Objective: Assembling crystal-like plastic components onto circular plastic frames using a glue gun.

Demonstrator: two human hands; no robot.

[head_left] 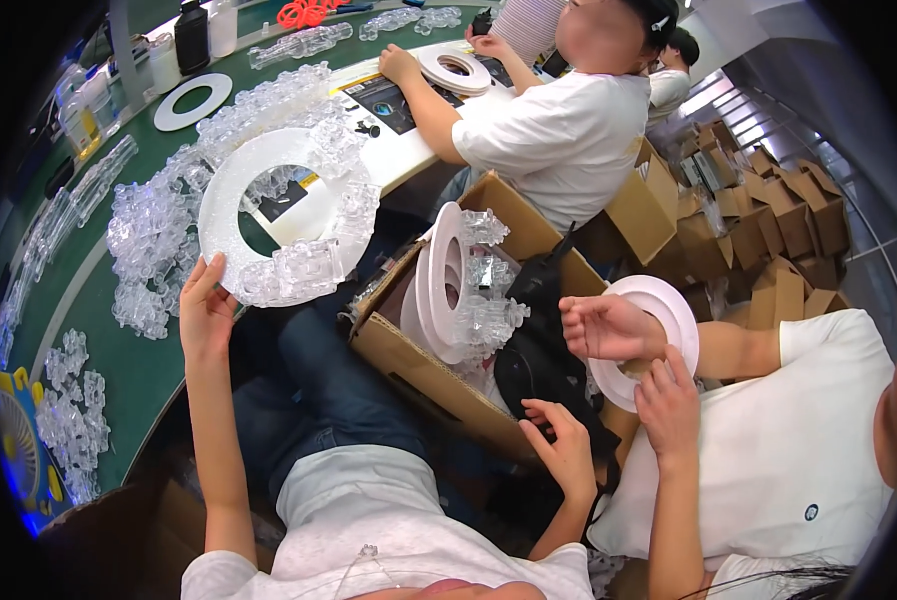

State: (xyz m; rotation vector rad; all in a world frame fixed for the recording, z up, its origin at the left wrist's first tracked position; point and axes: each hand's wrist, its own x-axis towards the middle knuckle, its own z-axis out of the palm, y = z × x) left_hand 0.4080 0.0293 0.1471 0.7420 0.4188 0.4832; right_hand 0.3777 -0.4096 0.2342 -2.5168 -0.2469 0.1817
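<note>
My left hand [206,300] pinches the lower left rim of a large flat white ring [226,225], raised at a tilt over the table's edge. Clear moulded plastic pieces [303,270] sit along the ring's right and lower side. Behind it lies a long heap of similar clear pieces [153,235]. My right hand [565,445] is at the lower right, holding nothing, its fingers bent and apart. It is nearest to a black bag or cloth [530,375] by an open cardboard box [438,385]. In that box stand several white rings [436,275] with clear pieces attached.
A co-worker at right has a white ring [683,325] around one forearm. Another co-worker sits across the table beside stacked white rings [455,72]. On the green table [128,420] are a loose white ring [193,102], bottles [191,40] and a yellow-blue fan [16,440]. Cardboard boxes [768,215] pile up behind.
</note>
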